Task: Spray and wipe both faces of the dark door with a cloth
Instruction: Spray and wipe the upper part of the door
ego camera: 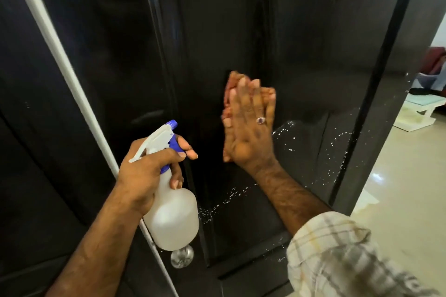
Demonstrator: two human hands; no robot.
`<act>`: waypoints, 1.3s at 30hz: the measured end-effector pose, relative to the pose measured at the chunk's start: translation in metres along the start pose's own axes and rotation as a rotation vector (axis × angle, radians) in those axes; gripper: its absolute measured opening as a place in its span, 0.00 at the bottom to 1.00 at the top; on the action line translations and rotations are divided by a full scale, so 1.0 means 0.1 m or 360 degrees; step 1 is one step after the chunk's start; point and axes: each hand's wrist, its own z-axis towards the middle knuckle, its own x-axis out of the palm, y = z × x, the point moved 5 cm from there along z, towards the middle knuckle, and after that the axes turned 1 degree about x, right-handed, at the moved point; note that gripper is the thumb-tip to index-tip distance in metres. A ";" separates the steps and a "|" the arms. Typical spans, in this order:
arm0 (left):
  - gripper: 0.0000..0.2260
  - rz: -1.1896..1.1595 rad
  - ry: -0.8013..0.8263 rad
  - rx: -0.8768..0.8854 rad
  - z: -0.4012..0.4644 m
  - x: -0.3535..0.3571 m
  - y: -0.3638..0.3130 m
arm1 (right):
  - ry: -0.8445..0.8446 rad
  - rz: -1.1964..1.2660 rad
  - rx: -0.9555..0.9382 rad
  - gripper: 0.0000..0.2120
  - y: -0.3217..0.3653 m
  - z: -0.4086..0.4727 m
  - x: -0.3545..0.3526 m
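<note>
The glossy dark door (313,43) fills most of the view, with white spray droplets (287,132) scattered over its lower panels. My right hand (251,128) lies flat against the door's middle and presses an orange-pink cloth (231,82) onto it; the cloth shows above and to the left of my fingers. My left hand (147,171) grips the neck of a white spray bottle (173,217) with a blue-tipped trigger head, held upright just left of the right hand, nozzle aimed up toward the door.
A white frame strip (62,55) runs diagonally down the left. A round metal door knob (182,258) shows just under the bottle. Past the door's right edge (376,79) lie a pale tiled floor (405,188) and a white low table (422,113).
</note>
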 end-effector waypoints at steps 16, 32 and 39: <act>0.06 0.0031 -0.0359 0.0100 0.48 1.47 0.11 | -0.0038 -0.0010 0.0150 0.27 -3.19 -0.18 -0.49; 0.07 0.0134 -0.0386 0.0079 0.49 1.60 -0.02 | 0.0001 0.0320 0.0234 0.28 -1.33 -0.24 -0.15; 0.04 0.0101 -0.0386 0.0176 0.49 1.34 0.00 | 0.0100 0.0341 -0.0006 0.30 -0.61 -0.14 -0.05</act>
